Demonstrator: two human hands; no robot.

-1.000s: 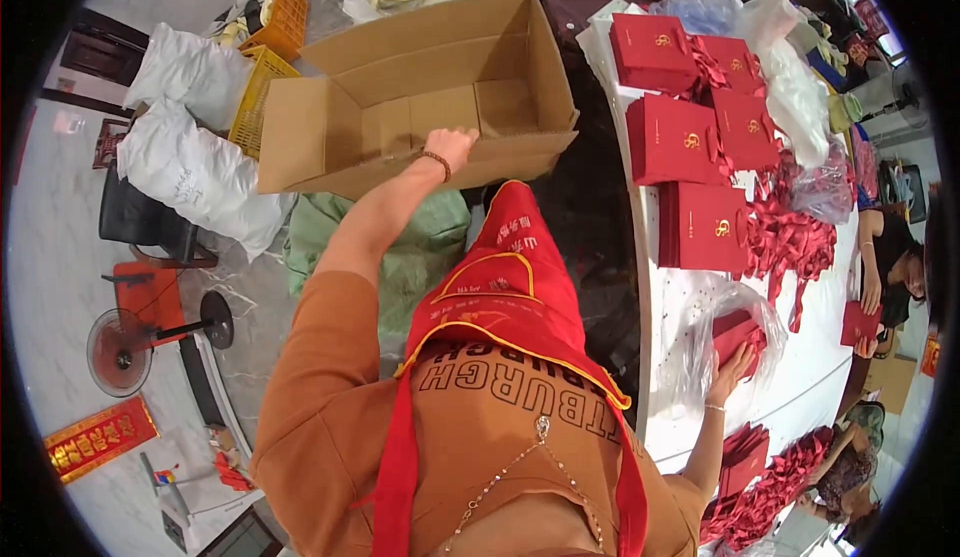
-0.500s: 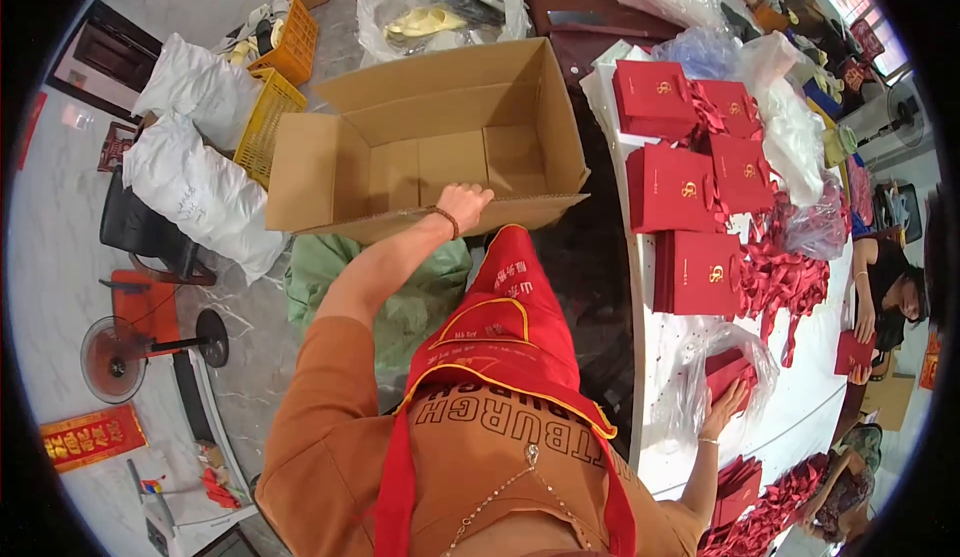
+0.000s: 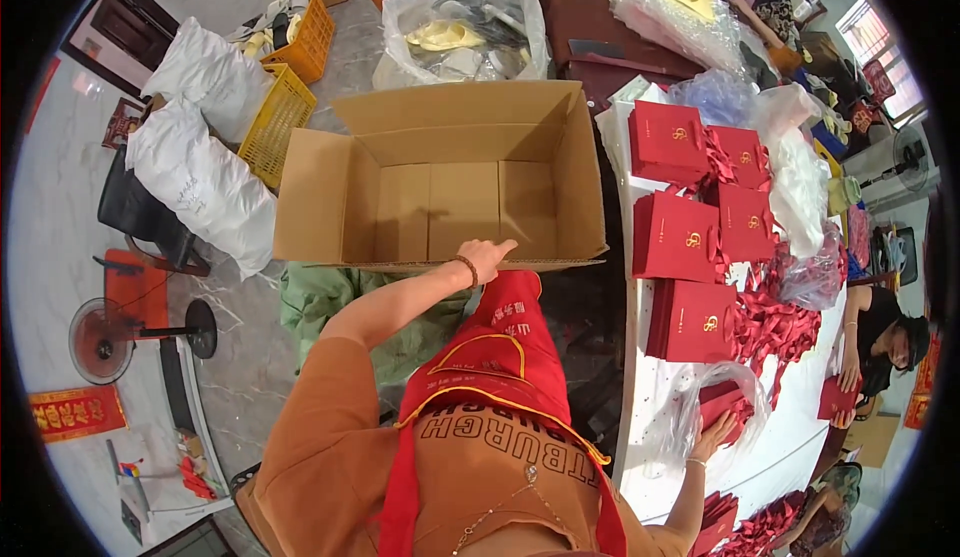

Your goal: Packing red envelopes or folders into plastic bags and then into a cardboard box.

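Observation:
A large open cardboard box stands in front of me with its flaps up; only the bare bottom shows inside. My left hand grips the middle of the box's near edge, fingers curled over the rim. On the white table to my right, a clear plastic bag lies around red gift bags. My right hand rests flat on them, fingers stretched out. Beyond it, stacks of red gift bags with ribbon handles lie along the table.
A green sack lies under the box's near side. White sacks, a yellow crate and a standing fan are on the left. Behind the box sits a plastic-lined container of shoes. A co-worker sits across the table.
The view has shifted, so the box and table things appear lower. The box's near edge now runs more level. My left hand stays on its rim, my right on the bagged red gift bags.

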